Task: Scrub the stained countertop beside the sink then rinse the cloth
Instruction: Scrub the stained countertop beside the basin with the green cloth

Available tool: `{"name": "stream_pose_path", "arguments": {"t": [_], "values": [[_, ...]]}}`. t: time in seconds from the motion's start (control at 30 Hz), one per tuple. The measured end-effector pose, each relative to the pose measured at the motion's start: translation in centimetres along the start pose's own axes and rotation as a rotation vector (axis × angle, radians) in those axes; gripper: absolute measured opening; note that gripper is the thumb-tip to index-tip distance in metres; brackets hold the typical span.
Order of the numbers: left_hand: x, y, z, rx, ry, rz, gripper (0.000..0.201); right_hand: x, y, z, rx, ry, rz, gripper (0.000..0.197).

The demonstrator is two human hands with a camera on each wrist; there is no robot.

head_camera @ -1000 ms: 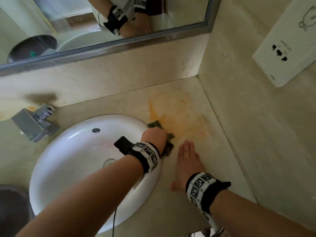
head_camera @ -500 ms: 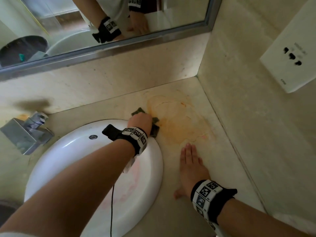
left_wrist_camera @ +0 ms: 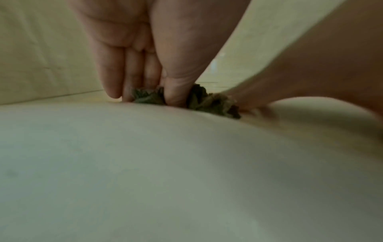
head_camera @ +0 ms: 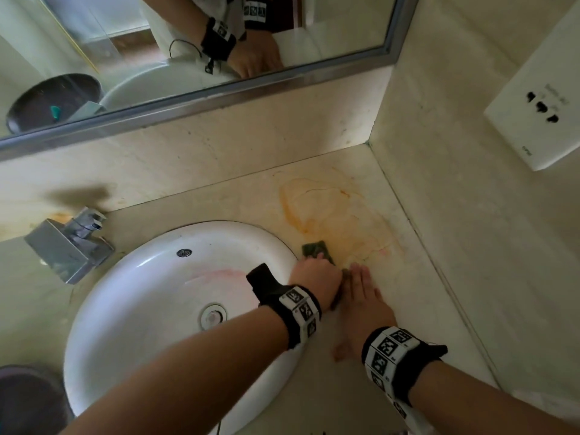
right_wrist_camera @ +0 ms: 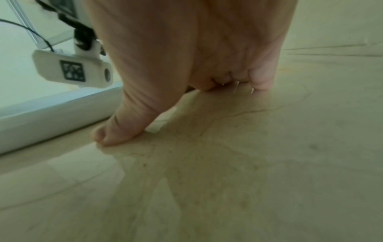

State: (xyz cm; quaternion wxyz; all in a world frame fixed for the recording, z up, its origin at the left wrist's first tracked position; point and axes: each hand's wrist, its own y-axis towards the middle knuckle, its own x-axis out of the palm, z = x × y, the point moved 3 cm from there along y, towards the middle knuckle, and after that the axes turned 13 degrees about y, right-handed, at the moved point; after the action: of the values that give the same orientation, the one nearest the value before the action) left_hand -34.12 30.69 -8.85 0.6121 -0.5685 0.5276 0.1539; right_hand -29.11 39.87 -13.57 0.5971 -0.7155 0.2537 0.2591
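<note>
Head view: your left hand (head_camera: 317, 279) pinches the green cloth (head_camera: 314, 249) at the stain's (head_camera: 326, 211) edge; right hand (head_camera: 365, 304) flat, fingers straight, on the countertop (head_camera: 405, 296).

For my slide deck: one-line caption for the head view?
Left hand scrubs orange stain with green cloth; right hand rests flat beside sink.

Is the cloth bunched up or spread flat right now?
Bunched. The green cloth sits crumpled in folds under the left hand, whose fingers and thumb press it onto the countertop.
</note>
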Motion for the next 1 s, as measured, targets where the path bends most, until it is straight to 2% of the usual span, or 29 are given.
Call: {"name": "stream_pose_path", "arguments": {"t": [0.2, 0.33, 0.43, 0.6, 0.67, 0.87, 1.0], "values": [[-0.4, 3.2, -6.5, -0.186, -0.064, 0.024, 0.026, 0.4, 0.2, 0.1, -0.006, 0.014, 0.033, 0.154], [-0.6, 3.2, -6.9, -0.22, -0.133, 0.005, 0.027, 0.5, 0.0, 0.1, 0.01, 0.014, 0.034, 0.154], [-0.7, 2.2, -4.9, -0.147, -0.118, 0.0, 0.025, 0.4, 0.2, 0.1, 0.018, 0.024, 0.021, 0.155], [-0.3, -0.1, 1.8, 0.03, -0.059, -0.044, 0.029, 0.2, 0.3, 0.3, -0.001, 0.1, 0.024, 0.153], [-0.4, 0.0, 2.4, 0.049, -0.065, -0.064, 0.031, 0.4, 0.4, 0.4, -0.012, 0.092, 0.03, 0.156], [-1.0, 2.8, -1.2, -0.006, -0.046, 0.013, 0.027, 0.5, 0.5, 0.4, -0.013, 0.057, 0.055, 0.156], [-1.9, 4.9, -6.6, -0.172, -0.08, 0.026, 0.025, 0.7, 0.4, 0.5, -0.034, 0.043, 0.055, 0.154]]}}
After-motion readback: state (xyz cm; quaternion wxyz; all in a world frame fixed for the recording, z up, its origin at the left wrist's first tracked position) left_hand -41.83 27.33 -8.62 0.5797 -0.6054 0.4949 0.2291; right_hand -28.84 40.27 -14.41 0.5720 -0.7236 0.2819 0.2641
